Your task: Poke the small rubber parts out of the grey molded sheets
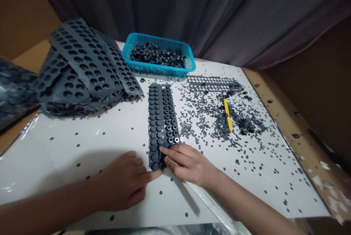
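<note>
A dark rubber strip with rows of round raised parts lies lengthwise on the white sheet. My left hand is at its near end, index finger stretched to the bottom edge and the other fingers curled, holding nothing I can see. Over the strip's lower right part rests my right hand, thumb and fingers drawn together; whatever lies between the fingertips is hidden. Beyond the strip stands a blue basket full of small dark pieces.
Dark perforated sheets are piled at the left, beside a clear bag of dark pieces. At right lie a punched strip, a yellow tool and scattered small discs. A dark curtain hangs behind.
</note>
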Demonstrator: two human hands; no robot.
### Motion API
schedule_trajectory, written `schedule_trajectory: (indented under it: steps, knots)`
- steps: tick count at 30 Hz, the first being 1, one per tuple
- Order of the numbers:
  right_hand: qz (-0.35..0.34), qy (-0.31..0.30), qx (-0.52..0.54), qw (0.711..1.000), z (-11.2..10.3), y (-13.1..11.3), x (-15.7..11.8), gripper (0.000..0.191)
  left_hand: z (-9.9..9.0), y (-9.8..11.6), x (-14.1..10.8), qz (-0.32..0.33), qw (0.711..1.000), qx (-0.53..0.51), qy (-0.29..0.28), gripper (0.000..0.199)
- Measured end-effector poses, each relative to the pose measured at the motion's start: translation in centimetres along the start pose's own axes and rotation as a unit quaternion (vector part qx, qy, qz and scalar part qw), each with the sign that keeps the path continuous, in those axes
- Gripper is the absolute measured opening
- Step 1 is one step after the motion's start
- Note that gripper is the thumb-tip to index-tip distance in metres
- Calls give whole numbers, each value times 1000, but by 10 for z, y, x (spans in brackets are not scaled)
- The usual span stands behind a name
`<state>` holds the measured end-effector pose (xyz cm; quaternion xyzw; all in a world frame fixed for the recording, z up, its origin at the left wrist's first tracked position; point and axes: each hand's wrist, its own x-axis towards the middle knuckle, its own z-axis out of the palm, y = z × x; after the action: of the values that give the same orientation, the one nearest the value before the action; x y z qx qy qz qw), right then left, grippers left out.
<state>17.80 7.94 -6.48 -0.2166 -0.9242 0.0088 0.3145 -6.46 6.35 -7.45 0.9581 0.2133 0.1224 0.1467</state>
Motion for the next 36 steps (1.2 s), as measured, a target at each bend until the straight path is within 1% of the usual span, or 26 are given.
schedule_trajectory:
  steps: [2,4,6,8,10,12,14,17,19,21,23,26,28,30,31,34,36]
  knots:
    - [8,12,-13,1000,4,5,0,6,3,0,0,-3,1000,2,16,46]
    - [26,27,-1,999,8,9,-1,5,5,0,-1,-6,1000,0,29,48]
    - [50,43,61,996,10,12,-3,5,5,0,0,-11,999,-4,33,49]
    - [92,50,153,983,10,12,-4,7,3,0,0,-11,1000,-10,23,49]
    - [142,38,226,963,6,11,-4,12,1,-1,1,-5,1000,-15,20,48]
    - [171,17,257,951,3,11,-4,16,0,-1,1,-3,1000,-16,24,48]
    - [171,-3,257,951,2,11,-4,17,0,0,1,-6,999,-13,29,48]
    - [150,-22,223,963,4,14,-5,18,-1,-1,1,-7,999,-17,30,48]
    - [114,-35,180,976,6,15,-5,15,-2,-1,2,-7,999,-21,23,50]
    - [71,-45,122,989,7,16,-5,7,-3,-1,3,-9,1000,-22,16,50]
    - [36,-36,67,996,7,16,-3,3,-4,-1,3,-8,1000,-22,11,50]
    - [22,-14,14,1000,6,13,0,8,-6,0,4,-5,1000,-22,8,50]
    - [40,-4,-10,999,7,11,0,10,-6,0,4,-2,1000,-20,4,51]
    - [91,17,-13,996,9,10,-1,11,-6,1,4,-1,1000,-17,2,52]
    - [118,34,5,992,10,11,-1,12,-6,1,4,-1,1000,-15,5,53]
    - [177,76,124,973,11,13,0,9,-4,1,3,-3,1000,-13,19,52]
    - [201,71,195,957,9,15,2,10,-3,1,2,-3,999,-16,28,52]
